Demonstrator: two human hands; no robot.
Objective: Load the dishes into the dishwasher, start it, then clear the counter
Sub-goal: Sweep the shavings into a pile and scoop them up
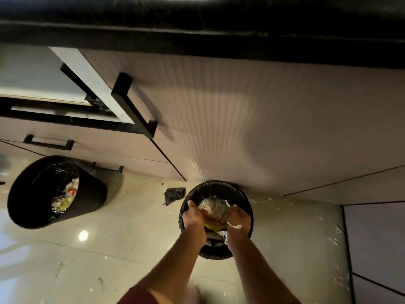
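Near bin [215, 189] on floor [131, 249] against cabinet front [241, 119], food scraps [213, 208] inside. Second bin [87, 194] well left, tilted, by drawers [87, 148]. Desk [197, 29] edge overhead.

1. Two bare forearms, no sleeves, no watch or rings seen.
2. Left hand [194, 217] bare, no glove.
3. Right hand [237, 220] bare, white scraps stuck near wrist.
4. Dark red garment [140, 296] at bottom edge, blurred.
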